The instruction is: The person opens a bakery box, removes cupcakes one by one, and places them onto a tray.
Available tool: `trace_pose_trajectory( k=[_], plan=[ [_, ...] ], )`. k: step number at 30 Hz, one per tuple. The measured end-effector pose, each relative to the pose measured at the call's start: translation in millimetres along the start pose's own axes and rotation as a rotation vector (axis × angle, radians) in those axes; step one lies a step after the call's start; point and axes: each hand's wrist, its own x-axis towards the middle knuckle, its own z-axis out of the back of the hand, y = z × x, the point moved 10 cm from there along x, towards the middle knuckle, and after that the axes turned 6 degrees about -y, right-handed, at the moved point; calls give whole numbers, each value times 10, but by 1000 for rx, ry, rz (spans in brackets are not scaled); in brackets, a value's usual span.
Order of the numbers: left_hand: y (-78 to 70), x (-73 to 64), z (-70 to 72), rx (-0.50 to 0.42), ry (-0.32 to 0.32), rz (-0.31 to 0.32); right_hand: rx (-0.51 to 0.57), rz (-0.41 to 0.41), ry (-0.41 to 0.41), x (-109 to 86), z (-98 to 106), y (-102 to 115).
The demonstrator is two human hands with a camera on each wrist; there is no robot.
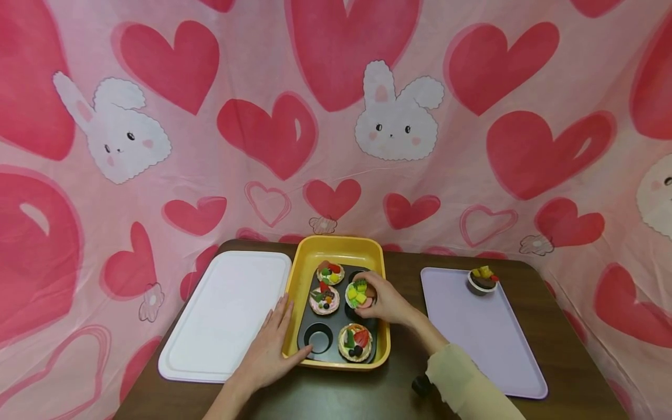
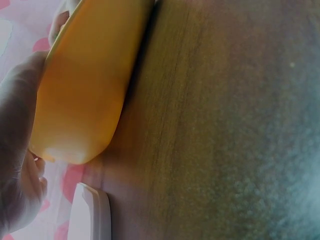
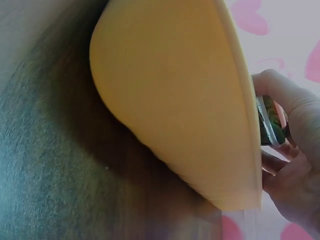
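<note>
Yellow-topped fruit tart (image 1: pixel 359 294) is pinched in my right hand (image 1: pixel 387 300) over the dark muffin tin (image 1: pixel 335 321); my left hand (image 1: pixel 269 345), fingers extended, touches the yellow tub (image 1: pixel 341 247).

Soft, even light fills the head view. Below the gripping right hand (image 1: pixel 387 299), the dark-brown wooden tabletop (image 1: pixel 336 398) shows dull sheen; both wrist views are hazy, shadow edging the rectangular yellow plastic tray (image 3: pixel 175 95).
</note>
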Motion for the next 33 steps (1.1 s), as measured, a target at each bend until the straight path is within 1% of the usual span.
trace_pose_trajectory(
  k=[3,8,10,14,16,21,27,33],
  plan=[
    [2,-7,0,-7,3,2,52,-19,-34,3,24,-13],
    [8,-7,-2,-11,6,5,146,-12,-108,11,110,1],
    [14,-3,-2,-13,4,6,196,-13,-123,15,144,14],
    [29,-1,-10,-13,6,12,287,-50,-153,13,201,-7],
    [35,-2,-17,-15,10,13,315,-65,-172,4,224,-31],
    [44,1,-29,-22,23,17,324,-78,-220,-29,296,-71],
    [52,9,-39,-30,38,30,272,-73,-273,-56,395,-79],
    [54,2,-41,-52,42,38,260,-153,-308,-100,432,-175]
  ],
)
